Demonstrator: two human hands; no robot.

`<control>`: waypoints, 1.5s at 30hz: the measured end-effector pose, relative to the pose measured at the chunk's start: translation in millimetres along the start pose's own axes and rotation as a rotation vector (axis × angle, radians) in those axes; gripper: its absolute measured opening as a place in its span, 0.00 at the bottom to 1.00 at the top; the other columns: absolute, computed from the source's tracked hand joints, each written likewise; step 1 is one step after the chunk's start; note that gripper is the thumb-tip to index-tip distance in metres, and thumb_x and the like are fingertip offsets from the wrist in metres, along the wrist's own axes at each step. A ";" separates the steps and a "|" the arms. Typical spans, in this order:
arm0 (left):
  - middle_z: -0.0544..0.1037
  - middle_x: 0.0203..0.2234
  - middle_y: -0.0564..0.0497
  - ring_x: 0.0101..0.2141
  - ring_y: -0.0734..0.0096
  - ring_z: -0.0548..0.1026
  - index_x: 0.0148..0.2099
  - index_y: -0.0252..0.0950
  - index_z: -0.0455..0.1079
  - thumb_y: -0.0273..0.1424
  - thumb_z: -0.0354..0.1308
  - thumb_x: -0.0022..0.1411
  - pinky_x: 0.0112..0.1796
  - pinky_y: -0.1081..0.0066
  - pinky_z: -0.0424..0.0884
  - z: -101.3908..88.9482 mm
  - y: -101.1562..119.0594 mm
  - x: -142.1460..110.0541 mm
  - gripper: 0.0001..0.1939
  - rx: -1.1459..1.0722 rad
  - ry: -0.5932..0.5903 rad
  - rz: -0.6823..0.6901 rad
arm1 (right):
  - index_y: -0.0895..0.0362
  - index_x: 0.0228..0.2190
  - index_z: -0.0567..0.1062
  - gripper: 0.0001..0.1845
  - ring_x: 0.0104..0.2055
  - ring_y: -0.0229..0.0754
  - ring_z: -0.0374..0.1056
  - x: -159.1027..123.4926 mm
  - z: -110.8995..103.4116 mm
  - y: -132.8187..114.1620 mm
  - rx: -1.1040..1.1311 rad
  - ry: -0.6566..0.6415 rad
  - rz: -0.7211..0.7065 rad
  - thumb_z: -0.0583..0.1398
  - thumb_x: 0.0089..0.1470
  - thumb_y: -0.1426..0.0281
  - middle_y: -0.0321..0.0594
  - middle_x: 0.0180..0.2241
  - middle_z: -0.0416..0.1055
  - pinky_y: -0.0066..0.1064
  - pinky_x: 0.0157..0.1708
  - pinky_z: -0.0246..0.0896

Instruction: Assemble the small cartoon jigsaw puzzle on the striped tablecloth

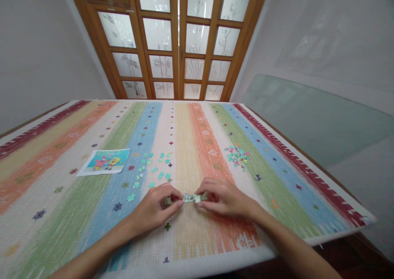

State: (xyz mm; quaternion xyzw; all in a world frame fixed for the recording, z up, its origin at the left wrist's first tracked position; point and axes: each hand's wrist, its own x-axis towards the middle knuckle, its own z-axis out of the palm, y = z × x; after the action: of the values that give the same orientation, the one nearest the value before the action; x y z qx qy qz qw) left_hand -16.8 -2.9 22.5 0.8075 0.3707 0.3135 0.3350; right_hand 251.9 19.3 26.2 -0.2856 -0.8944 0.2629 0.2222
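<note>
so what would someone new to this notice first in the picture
Probably the striped tablecloth, its coloured bands running toward the wooden doors at the far end. Next, low in the middle, the left hand and right hand, holding a small strip of puzzle pieces between them. Then the bright cartoon picture lying farther off to the left, and the heap of loose pieces farther off to the right.

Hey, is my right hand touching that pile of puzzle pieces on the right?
Apart. The head view shows it: bare tablecloth lies between your right hand and the pile, which sits farther back.
</note>
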 end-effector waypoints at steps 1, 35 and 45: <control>0.78 0.29 0.51 0.31 0.68 0.74 0.38 0.37 0.75 0.30 0.57 0.67 0.36 0.67 0.69 -0.4 -1.6 -0.4 0.06 0.051 0.019 0.046 | 0.58 0.40 0.78 0.09 0.34 0.39 0.67 -0.9 -6.6 3.7 -0.042 -0.006 0.038 0.63 0.61 0.66 0.40 0.33 0.74 0.31 0.35 0.59; 0.73 0.28 0.51 0.31 0.65 0.68 0.41 0.38 0.71 0.28 0.51 0.72 0.35 0.63 0.63 1.2 -22.7 -3.6 0.08 0.418 -0.052 0.263 | 0.58 0.36 0.79 0.04 0.33 0.38 0.67 -2.5 -22.6 9.5 -0.202 -0.260 0.254 0.64 0.57 0.71 0.38 0.32 0.75 0.29 0.33 0.53; 0.73 0.28 0.51 0.31 0.65 0.68 0.40 0.38 0.70 0.27 0.50 0.72 0.35 0.64 0.63 1.4 -21.8 -3.5 0.08 0.429 -0.045 0.287 | 0.57 0.36 0.79 0.04 0.33 0.38 0.67 -2.3 -21.2 11.7 -0.201 -0.268 0.255 0.64 0.57 0.71 0.37 0.32 0.75 0.29 0.33 0.53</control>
State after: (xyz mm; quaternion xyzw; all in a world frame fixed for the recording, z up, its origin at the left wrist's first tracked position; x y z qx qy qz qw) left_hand -26.0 4.8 3.9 0.9113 0.3026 0.2538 0.1163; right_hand 269.8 33.4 34.9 -0.3797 -0.8943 0.2339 0.0367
